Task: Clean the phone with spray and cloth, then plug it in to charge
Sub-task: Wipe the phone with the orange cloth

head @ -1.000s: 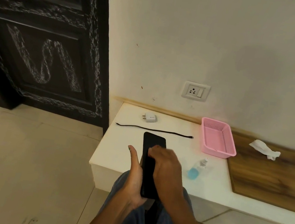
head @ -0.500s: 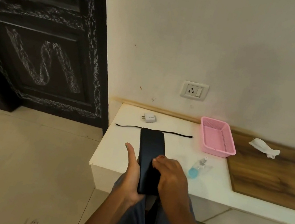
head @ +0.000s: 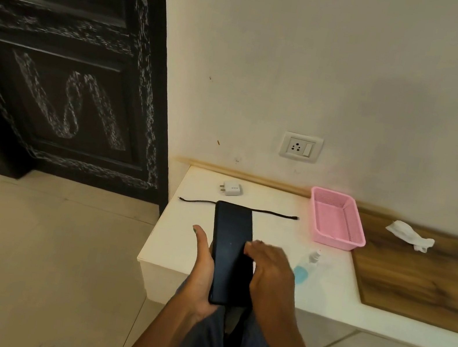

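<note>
My right hand point(head: 271, 272) has slid down the phone point(head: 231, 250), fingers resting flat on its screen. My left hand point(head: 204, 273) grips the phone from beneath, above the bench point(head: 273, 230) edge.

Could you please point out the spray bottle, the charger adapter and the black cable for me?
spray bottle point(head: 303, 271): head view, on its blue lower body.
charger adapter point(head: 232, 188): head view, on the white block's top face.
black cable point(head: 275, 213): head view, on the straight run right of the phone.
</note>
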Demonstrator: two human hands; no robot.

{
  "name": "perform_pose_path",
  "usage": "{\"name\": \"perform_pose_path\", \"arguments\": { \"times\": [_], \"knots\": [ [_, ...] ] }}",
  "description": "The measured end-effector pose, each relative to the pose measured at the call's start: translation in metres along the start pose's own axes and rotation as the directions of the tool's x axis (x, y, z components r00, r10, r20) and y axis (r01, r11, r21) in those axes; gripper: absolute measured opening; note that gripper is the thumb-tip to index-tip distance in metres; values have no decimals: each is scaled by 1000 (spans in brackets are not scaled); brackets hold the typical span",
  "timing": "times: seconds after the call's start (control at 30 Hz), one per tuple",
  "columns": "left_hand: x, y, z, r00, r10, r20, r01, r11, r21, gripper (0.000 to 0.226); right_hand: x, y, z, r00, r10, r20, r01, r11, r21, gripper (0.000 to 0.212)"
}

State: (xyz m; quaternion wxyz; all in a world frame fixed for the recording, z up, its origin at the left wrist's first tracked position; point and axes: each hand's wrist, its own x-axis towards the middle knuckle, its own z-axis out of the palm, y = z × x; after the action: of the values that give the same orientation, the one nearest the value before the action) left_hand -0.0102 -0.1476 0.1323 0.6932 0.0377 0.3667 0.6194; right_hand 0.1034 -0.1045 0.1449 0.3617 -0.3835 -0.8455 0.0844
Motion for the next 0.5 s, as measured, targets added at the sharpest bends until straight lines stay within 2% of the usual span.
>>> {"name": "perform_pose_path", "arguments": {
  "times": [0.17,0.4,0.5],
  "knots": [
    [6,7,-5,1000,27,-15,-28,997,-75,105,-37,-6,0,999,-16,36,15,1000,15,46],
    [10,7,-9,998,44,-42,-50,984,-170,107,-52,-12,-8,999,-48,9,49,998,-33,26],
    [10,5,-7,997,62,-48,-71,975,-213,105,-51,-14,-9,997,-55,-52,54,998,-27,17]
  ]
}}
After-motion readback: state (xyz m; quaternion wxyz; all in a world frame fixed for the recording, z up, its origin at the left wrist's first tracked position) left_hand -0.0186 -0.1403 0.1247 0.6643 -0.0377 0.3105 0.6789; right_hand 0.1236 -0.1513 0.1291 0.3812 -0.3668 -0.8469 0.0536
